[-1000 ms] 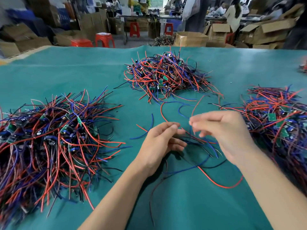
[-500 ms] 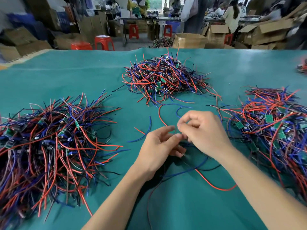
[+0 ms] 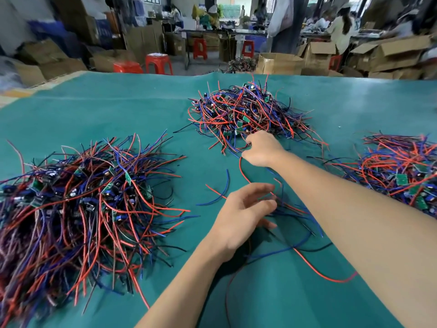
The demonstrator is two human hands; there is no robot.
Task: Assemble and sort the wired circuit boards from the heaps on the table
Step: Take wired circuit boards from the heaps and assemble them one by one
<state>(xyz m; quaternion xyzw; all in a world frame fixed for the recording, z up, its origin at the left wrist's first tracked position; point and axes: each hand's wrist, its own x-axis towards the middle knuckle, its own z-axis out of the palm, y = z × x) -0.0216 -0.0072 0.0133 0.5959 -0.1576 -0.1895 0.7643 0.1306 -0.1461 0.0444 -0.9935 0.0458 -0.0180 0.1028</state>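
1. Your right hand (image 3: 259,149) reaches to the near edge of the middle heap (image 3: 246,114), fingers curled among its wires; what it grips is hidden.
2. Your left hand (image 3: 246,209) hovers relaxed over loose wires (image 3: 290,214) on the green table (image 3: 106,110).
3. Bigger heaps lie at the left (image 3: 78,200) and right (image 3: 402,171).

The counter (image 3: 118,107) is covered in plain teal cloth. The heaps at nine o'clock (image 3: 78,204), twelve o'clock (image 3: 246,112) and three o'clock (image 3: 399,169) tangle red, blue and black wires around small green circuit boards. Red stools (image 3: 158,63) stand beyond.
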